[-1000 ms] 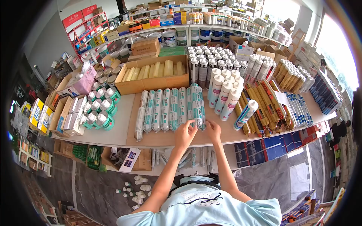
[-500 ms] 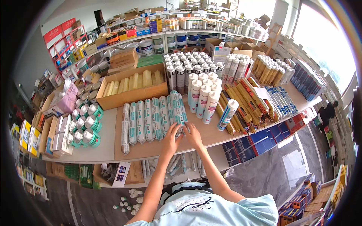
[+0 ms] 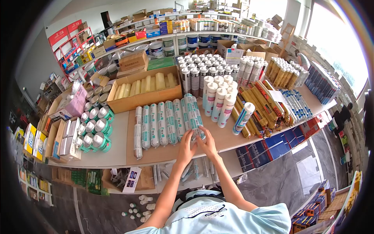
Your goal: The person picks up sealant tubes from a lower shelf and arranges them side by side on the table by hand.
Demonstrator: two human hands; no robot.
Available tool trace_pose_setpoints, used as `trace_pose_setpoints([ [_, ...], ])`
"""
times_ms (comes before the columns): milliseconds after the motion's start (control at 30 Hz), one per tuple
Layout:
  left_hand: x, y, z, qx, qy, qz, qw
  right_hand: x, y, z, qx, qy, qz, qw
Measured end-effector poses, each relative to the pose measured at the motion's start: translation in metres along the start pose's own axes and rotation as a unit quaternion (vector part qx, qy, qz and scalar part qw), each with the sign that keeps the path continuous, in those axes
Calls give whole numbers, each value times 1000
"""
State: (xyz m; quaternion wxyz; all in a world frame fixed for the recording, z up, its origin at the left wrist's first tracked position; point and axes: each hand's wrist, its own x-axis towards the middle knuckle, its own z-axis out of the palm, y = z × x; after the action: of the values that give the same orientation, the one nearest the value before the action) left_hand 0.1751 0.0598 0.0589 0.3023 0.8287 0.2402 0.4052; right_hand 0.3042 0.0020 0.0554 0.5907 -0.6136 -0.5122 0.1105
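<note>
Possible trouble: rounded teal-and-white sealant sausage [image 3: 193,110] could roll if pushed unevenly; sideways nudge could topple upright white cartridges [image 3: 226,113] just right. Sausage lay at right end of row of packs [image 3: 160,124], near front edge of display table [image 3: 119,132]. Left hand [image 3: 187,148] half spread beside its near end; right hand [image 3: 207,145] likewise, fingertips apparently touching. Whether either gripped: could not tell.

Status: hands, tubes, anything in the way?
Left hand, right hand at near ends of rightmost teal-and-white tubes; grip unclear. Tubes lying down. White cartridges upright to the right; nothing blocking hands.
</note>
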Motion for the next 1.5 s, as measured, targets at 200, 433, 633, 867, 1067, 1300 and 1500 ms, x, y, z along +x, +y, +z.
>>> trace_pose_setpoints([
  [200, -13, 3, -15, -2, 9, -6, 1000, -10, -8, 9, -36, 25, 17, 999],
  [433, -42, -11, -38, -56, -4, -12, 998, -50, -26, 14, -80, 108, 29, 991],
  [633, -68, -11, -37, -111, -48, -79, 990, -95, -42, 10, -110, 85, 62, 988],
  [867, -105, 9, -22, -122, -60, -63, 989, -133, -34, -11, -106, 82, 81, 988],
  [1067, -135, 37, -14, -54, -34, -75, 995, -155, -30, -34, -100, -15, 46, 994],
  [1300, -202, 76, 8, -13, -77, -113, 991, -227, -27, -74, -99, -70, 78, 990],
  [1500, -264, 102, 9, 10, -75, -172, 982, -283, 1, -88, -82, -119, 133, 980],
])
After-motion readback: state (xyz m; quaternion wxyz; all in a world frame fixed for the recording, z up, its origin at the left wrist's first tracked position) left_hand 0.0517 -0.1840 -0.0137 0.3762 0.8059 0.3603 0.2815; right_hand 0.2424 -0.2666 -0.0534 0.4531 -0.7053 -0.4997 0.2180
